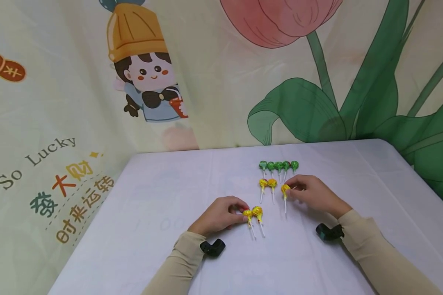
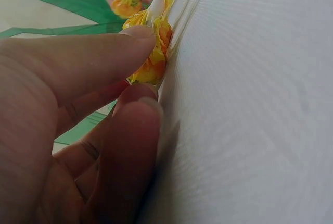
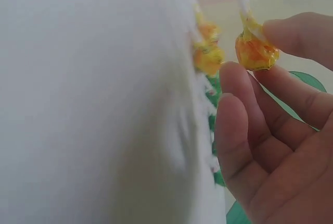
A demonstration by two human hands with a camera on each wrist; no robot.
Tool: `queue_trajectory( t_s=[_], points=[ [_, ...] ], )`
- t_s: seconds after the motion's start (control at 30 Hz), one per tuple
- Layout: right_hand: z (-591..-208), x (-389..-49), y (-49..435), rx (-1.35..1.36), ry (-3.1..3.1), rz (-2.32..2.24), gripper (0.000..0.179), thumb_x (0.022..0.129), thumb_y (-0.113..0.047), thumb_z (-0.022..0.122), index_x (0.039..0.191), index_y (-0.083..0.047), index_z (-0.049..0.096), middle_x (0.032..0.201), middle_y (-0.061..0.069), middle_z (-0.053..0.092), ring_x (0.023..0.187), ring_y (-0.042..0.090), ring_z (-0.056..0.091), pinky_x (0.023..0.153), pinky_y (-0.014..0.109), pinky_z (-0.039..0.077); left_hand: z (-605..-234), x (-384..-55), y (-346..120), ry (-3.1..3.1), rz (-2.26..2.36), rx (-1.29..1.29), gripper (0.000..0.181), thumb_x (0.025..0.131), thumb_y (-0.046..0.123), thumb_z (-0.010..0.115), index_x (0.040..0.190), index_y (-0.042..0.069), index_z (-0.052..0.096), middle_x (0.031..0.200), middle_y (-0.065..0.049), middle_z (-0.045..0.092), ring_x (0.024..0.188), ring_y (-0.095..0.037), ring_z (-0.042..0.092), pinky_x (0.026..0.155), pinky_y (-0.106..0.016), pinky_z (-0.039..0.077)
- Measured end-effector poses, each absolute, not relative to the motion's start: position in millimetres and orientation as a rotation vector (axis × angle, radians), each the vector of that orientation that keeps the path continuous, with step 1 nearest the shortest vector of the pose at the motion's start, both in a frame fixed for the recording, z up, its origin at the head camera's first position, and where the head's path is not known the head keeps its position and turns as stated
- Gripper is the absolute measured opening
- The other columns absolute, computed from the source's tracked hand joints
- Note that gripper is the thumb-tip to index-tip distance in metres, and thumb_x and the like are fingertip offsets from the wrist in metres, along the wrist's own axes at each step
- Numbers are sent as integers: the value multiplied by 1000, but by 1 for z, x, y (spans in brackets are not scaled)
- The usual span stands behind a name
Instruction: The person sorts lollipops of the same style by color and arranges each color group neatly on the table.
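Observation:
My right hand [image 1: 311, 193] pinches a yellow-wrapped lollipop [image 3: 256, 52] by its candy head, with the white stick pointing toward me. Just left of it, two yellow lollipops [image 1: 272, 183] lie side by side on the table. Nearer to me, my left hand [image 1: 221, 215] has thumb and fingers around the head of another yellow lollipop [image 1: 247, 213]. A further yellow lollipop [image 1: 257, 211] lies right beside that one, sticks nearly parallel. In the left wrist view, the thumb [image 2: 117, 57] presses on the yellow wrapper [image 2: 153, 70], close against the white cloth.
Behind the yellow pair, several green-wrapped lollipops [image 1: 279, 165] lie in a row. A white cloth [image 1: 162, 192] covers the table, and a printed curtain [image 1: 214, 82] hangs behind its far edge. Each wrist wears a black camera [image 1: 213, 248] on a beige sleeve [image 1: 181, 262].

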State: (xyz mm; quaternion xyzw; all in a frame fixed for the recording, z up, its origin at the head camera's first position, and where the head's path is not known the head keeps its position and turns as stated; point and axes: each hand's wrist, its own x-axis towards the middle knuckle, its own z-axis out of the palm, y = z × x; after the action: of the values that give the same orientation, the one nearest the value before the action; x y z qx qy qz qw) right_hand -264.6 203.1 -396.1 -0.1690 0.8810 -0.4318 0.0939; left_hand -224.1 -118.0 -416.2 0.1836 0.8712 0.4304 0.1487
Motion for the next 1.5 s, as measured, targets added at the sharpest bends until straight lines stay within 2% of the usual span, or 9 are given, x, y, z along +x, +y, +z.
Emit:
queue_trajectory(
  t_s=[0.2,0.6,0.9,1.2,1.5],
  points=[
    [-390,-275,199,-454,2588,-1339,36,95,-27,69,126,-8,66,115,6,66,99,25,59,78,35,52,-416,-224,-118,2504,1238,522,22,86,31,81,107,33,72,89,4,66,52,-16,57,52,-29,46],
    [-392,-285,195,-384,2619,-1359,38,96,-28,69,129,-9,65,118,9,64,102,28,58,79,37,53,-419,-224,-118,2498,1252,514,22,86,29,81,106,31,72,94,6,66,53,-16,56,52,-29,48],
    [-391,-294,190,-375,2627,-1396,37,96,-26,69,127,-7,65,115,10,65,96,27,59,78,37,52,-419,-225,-118,2502,1250,497,22,86,30,81,105,32,72,94,5,66,53,-17,56,52,-29,48],
    [-395,-295,186,-356,2664,-1357,34,97,-19,68,127,-5,65,115,11,64,99,27,58,80,35,53,-419,-225,-118,2494,1249,493,22,86,30,81,106,31,72,92,4,66,52,-17,56,52,-30,48],
    [-395,-295,184,-235,2707,-1351,34,96,-18,67,128,-5,64,119,13,64,103,29,58,82,36,55,-416,-224,-119,2495,1232,485,22,86,29,81,106,31,72,92,4,65,53,-17,57,53,-30,48]
  ],
)
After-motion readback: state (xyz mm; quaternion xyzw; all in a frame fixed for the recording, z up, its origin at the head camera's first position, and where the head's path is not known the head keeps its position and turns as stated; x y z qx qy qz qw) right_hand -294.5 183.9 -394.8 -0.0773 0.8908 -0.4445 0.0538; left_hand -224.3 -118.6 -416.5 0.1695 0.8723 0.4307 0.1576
